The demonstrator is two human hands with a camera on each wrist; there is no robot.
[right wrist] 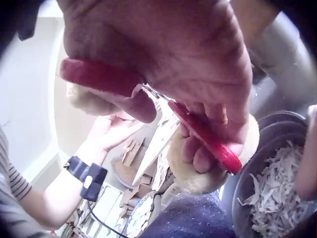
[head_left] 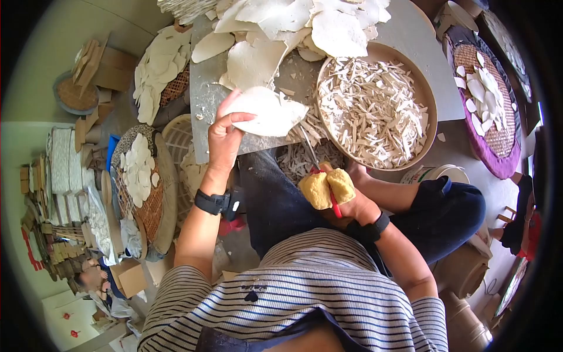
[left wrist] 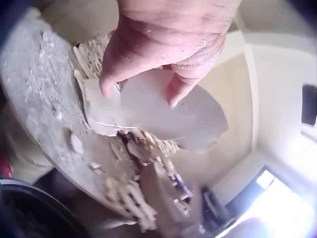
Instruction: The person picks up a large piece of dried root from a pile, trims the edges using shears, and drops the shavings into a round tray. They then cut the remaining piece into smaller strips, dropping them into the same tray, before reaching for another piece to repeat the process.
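Observation:
The left hand (head_left: 226, 132) pinches a thin white sheet piece (head_left: 267, 111) near its left edge, above the grey table. In the left wrist view, thumb and fingers of the left hand (left wrist: 163, 54) grip the pale sheet (left wrist: 148, 106). Fingers of the right hand (head_left: 358, 205) are curled round scissors with red handles (head_left: 335, 202) and yellow padding (head_left: 319, 190). The blades point up at the sheet's right end; whether they touch it is unclear. In the right wrist view, the right hand (right wrist: 163, 59) holds the spread red handles (right wrist: 203, 136).
A round tray (head_left: 434, 117) of white strips sits on the table's right. Larger white sheets (head_left: 281, 20) are piled at the table's far side. Woven baskets (head_left: 167, 226) with white pieces stand left and right. A bucket (head_left: 454, 173) stands below the tray.

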